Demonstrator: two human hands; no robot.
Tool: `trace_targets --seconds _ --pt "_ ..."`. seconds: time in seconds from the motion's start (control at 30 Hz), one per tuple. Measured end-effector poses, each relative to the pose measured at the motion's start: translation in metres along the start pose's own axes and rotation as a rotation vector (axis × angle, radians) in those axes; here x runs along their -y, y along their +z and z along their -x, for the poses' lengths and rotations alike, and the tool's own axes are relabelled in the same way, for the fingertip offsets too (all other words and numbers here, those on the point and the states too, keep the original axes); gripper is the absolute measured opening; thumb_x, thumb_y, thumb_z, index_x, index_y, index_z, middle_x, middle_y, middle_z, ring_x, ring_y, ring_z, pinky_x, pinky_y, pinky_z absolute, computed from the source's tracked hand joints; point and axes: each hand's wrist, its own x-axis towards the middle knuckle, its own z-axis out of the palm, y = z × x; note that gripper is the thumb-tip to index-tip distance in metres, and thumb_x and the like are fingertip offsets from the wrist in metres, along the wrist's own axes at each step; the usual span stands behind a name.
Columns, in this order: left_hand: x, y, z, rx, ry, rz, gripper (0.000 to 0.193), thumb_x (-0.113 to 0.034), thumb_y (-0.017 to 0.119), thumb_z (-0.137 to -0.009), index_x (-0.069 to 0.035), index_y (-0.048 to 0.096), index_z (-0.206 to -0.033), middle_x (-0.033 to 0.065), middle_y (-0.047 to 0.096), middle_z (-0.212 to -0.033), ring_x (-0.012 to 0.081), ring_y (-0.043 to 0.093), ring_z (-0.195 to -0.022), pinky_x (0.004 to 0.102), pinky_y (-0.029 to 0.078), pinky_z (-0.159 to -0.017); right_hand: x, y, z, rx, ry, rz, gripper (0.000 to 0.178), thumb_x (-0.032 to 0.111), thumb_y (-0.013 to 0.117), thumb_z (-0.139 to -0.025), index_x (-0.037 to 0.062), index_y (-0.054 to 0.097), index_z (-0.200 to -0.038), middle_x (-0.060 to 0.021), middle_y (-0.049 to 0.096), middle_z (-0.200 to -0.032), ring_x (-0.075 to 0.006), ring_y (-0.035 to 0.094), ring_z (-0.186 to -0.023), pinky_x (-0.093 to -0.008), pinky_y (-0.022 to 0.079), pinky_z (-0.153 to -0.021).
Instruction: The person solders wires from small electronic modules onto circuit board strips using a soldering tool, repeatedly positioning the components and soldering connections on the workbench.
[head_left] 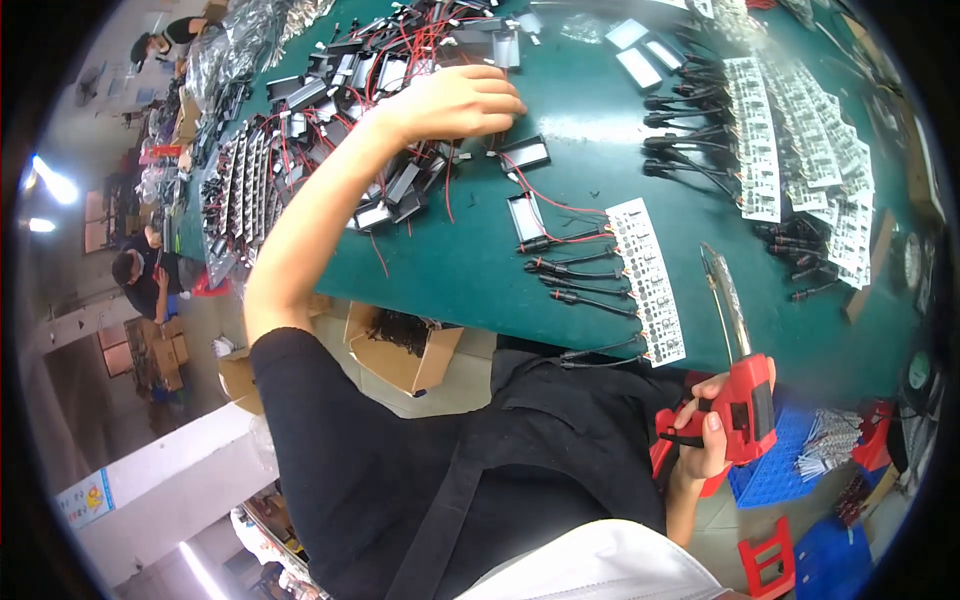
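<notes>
- We saw the left hand (455, 103) at the edge of the heap of black cases (405, 185), fingers bent; whether they gripped anything, we could not tell.
- We noted the right hand (707, 450) wrapped around a red soldering gun (741, 385).
- Between the hands we found a white circuit strip (648, 280) with black cables (590, 283).
- Beyond the right hand, we logged more strips (755, 140).
</notes>
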Motion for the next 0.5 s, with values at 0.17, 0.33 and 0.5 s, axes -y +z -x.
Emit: trace_targets --seconds 0.17,0.33,0.5 --pt "0.01 0.001 -0.016 -0.061 0.2 -0.028 0.013 -0.014 0.059 -0.068 -0.006 0.053 -0.077 0.004 0.054 -0.086 0.0204 0.056 -0.09 0.0321 0.048 -0.08 -0.001 -0.003 0.005 0.06 -0.053 -0.006 0.078 0.01 0.053 -0.079 -0.0055 0.013 -0.144 -0.0167 0.051 -0.093 -0.0189 0.053 -0.078 -0.0235 0.049 -0.048" --pt "0.014 0.005 -0.027 -0.019 0.305 -0.033 0.014 -0.015 0.058 -0.067 -0.006 0.052 -0.075 0.0039 0.048 -0.078 0.0191 0.054 -0.082 0.0291 0.047 -0.067 -0.001 -0.004 0.009 0.067 -0.053 -0.01 0.08 0.011 0.055 -0.079 -0.005 0.011 -0.144 -0.0174 0.051 -0.093 -0.0191 0.054 -0.077 -0.0236 0.048 -0.047" --pt "0.006 0.006 -0.045 -0.016 -0.361 0.137 0.011 -0.008 0.053 -0.074 -0.001 0.05 -0.082 0.0116 0.058 -0.083 0.0277 0.061 -0.079 0.0363 0.053 -0.066 0.002 0.0 0.015 0.006 -0.023 0.008 0.08 0.014 0.057 -0.077 -0.0067 0.014 -0.142 -0.0176 0.052 -0.092 -0.0197 0.054 -0.074 -0.024 0.048 -0.045"
